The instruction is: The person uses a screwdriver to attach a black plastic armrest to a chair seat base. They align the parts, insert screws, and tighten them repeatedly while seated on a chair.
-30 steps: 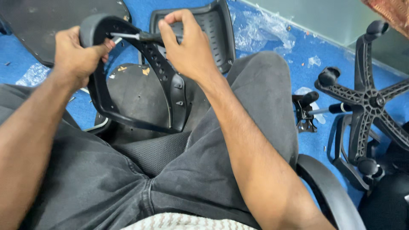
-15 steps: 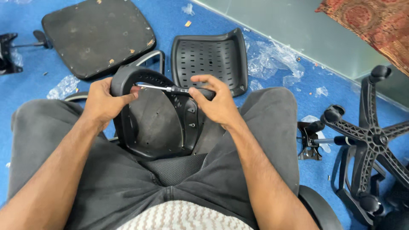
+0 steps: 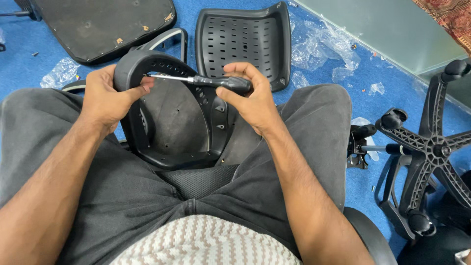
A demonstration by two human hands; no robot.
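The person wears dark grey trousers (image 3: 122,196) and a knitted top (image 3: 206,243) with a white and beige zigzag pattern; both forearms are bare, without sleeves

Blue floor (image 3: 29,54): a perforated backrest (image 3: 240,41) just beyond the right hand (image 3: 248,95), a seat pan (image 3: 98,24) beyond the left hand (image 3: 110,95), plastic wrap (image 3: 321,49) and a wheeled base (image 3: 431,147) to the right.
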